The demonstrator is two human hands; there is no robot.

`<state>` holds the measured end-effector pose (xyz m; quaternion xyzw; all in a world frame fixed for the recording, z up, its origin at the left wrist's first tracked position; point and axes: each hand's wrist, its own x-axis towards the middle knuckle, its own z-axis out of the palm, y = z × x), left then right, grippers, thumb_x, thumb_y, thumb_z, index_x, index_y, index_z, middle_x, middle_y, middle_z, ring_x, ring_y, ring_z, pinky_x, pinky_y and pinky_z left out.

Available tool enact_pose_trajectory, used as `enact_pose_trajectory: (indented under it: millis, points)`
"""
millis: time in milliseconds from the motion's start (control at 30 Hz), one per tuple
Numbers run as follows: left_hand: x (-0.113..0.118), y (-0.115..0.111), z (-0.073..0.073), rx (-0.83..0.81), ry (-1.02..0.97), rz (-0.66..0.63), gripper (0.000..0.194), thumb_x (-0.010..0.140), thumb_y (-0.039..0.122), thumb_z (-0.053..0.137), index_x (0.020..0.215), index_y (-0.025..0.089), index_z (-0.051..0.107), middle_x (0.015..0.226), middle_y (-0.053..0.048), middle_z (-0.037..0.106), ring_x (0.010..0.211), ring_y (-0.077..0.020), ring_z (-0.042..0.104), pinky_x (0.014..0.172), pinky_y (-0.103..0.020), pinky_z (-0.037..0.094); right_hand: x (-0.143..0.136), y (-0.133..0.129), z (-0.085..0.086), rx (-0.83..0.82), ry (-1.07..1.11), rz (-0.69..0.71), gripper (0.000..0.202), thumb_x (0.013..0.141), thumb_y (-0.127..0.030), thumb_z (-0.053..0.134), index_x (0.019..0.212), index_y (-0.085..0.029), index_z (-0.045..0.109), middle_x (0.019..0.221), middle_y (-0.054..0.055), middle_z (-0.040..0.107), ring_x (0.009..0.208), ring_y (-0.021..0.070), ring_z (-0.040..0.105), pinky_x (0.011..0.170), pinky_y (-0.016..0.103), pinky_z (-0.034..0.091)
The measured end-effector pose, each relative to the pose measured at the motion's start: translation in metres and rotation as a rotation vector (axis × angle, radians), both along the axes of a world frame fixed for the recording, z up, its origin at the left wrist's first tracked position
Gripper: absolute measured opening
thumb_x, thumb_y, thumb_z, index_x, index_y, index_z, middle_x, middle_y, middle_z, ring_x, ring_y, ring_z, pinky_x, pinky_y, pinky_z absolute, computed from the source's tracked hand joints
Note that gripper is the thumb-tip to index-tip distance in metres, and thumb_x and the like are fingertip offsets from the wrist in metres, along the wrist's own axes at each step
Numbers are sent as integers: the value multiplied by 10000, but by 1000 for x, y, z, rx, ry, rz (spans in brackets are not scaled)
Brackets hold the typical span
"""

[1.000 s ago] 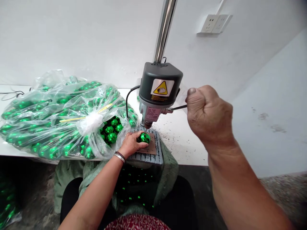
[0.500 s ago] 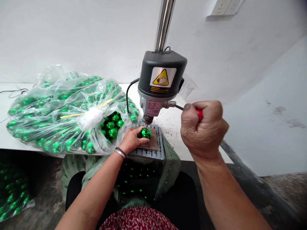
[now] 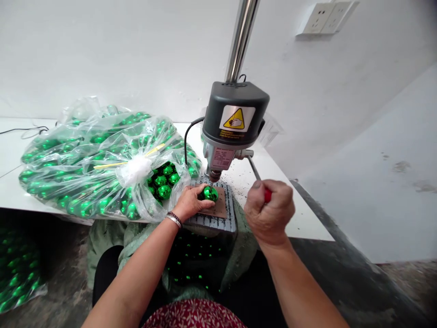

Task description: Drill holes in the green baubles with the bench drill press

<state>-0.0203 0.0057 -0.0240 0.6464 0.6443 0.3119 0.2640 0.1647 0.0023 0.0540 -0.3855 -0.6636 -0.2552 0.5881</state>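
Observation:
Under the chuck of a bench drill press [image 3: 239,114], my left hand [image 3: 193,202] grips a shiny green bauble [image 3: 210,194] between thumb and fingers. The bauble rests on a brown board [image 3: 218,207] lying on the grooved metal base [image 3: 227,223]. The drill bit [image 3: 211,184] comes down at the bauble's top; whether it has entered cannot be made out. My right hand [image 3: 269,209] is closed around the red knob [image 3: 268,196] of the feed lever [image 3: 253,167], which slants down from the press's right side.
A clear plastic bag [image 3: 136,171] of green baubles, torn open on its right, fills the table's left. A green sack [image 3: 246,237] with baubles hangs below the base. Another bag of baubles [image 3: 17,269] lies on the floor at left. Dark shavings dot the white table [image 3: 307,223].
My right hand has swung the feed lever down and inward, toward the press. My left hand still holds the bauble in place. The camera view has shifted slightly.

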Motion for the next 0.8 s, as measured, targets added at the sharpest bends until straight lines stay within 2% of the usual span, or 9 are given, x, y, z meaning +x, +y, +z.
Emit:
enact_pose_trajectory:
  millis: [100, 233, 300, 367, 433, 533, 600, 700, 800]
  points:
    - [0, 0, 0, 4, -3, -14, 636, 684, 399, 762, 1295, 304, 615, 1106, -28, 690, 1129, -268, 516, 1006, -376, 429, 0, 4, 8, 6, 49, 14, 39, 863, -208, 511, 858, -190, 477, 713, -10, 513, 639, 85, 466, 588, 224, 358]
    - [3, 0, 4, 13, -24, -11, 597, 691, 366, 752, 1268, 277, 627, 1108, -29, 695, 1124, -271, 531, 992, -389, 437, -3, 25, 66, -215, 166, 50, 231, 903, -378, 463, 807, -169, 483, 643, -30, 471, 537, 56, 368, 523, 215, 260]
    - [4, -7, 9, 31, -50, -17, 551, 701, 350, 739, 1234, 254, 639, 1045, -27, 705, 1070, -259, 564, 962, -381, 455, -6, 38, 96, -401, 195, 16, 266, 904, -398, 459, 787, -159, 464, 636, -43, 452, 551, 43, 352, 559, 208, 253]
    - [1, -20, 17, 57, -96, -35, 514, 714, 337, 721, 1209, 224, 640, 1020, -26, 705, 1024, -241, 596, 947, -366, 466, -9, 47, 115, -501, 219, -27, 265, 894, -376, 486, 754, -155, 443, 627, -53, 439, 568, 36, 321, 586, 209, 242]
    - [-8, -41, 27, 48, -135, -104, 528, 725, 324, 704, 1231, 202, 617, 1091, -36, 695, 1036, -230, 610, 965, -352, 462, -11, 52, 121, -530, 238, -47, 251, 894, -338, 485, 734, -152, 433, 620, -59, 431, 578, 32, 305, 603, 213, 236]
    - [-29, -74, 41, -63, -99, -279, 607, 718, 287, 698, 1305, 197, 573, 1234, -65, 650, 1103, -235, 601, 993, -345, 454, -13, 53, 117, -501, 262, -55, 228, 897, -315, 458, 736, -153, 457, 632, -54, 449, 595, 35, 327, 624, 232, 252]
    - [-46, -89, 47, -150, -36, -317, 655, 709, 272, 701, 1343, 206, 551, 1217, -78, 653, 1007, -224, 636, 917, -339, 498, -14, 53, 113, -485, 278, -66, 235, 897, -330, 441, 747, -156, 488, 662, -43, 488, 620, 45, 368, 643, 254, 268]
    - [-64, -90, 54, -120, 71, -149, 572, 768, 292, 649, 1328, 210, 568, 1086, -84, 682, 832, -202, 647, 808, -340, 527, -15, 51, 112, -509, 299, -99, 243, 900, -332, 425, 774, -155, 532, 710, -27, 537, 662, 60, 426, 668, 287, 275]
    - [-73, -69, 55, 50, 258, 110, 385, 849, 190, 507, 1212, 210, 633, 1075, -101, 677, 946, -222, 634, 935, -375, 478, -17, 49, 115, -521, 304, -105, 234, 902, -325, 429, 824, -150, 563, 738, -22, 565, 698, 73, 467, 683, 300, 286]
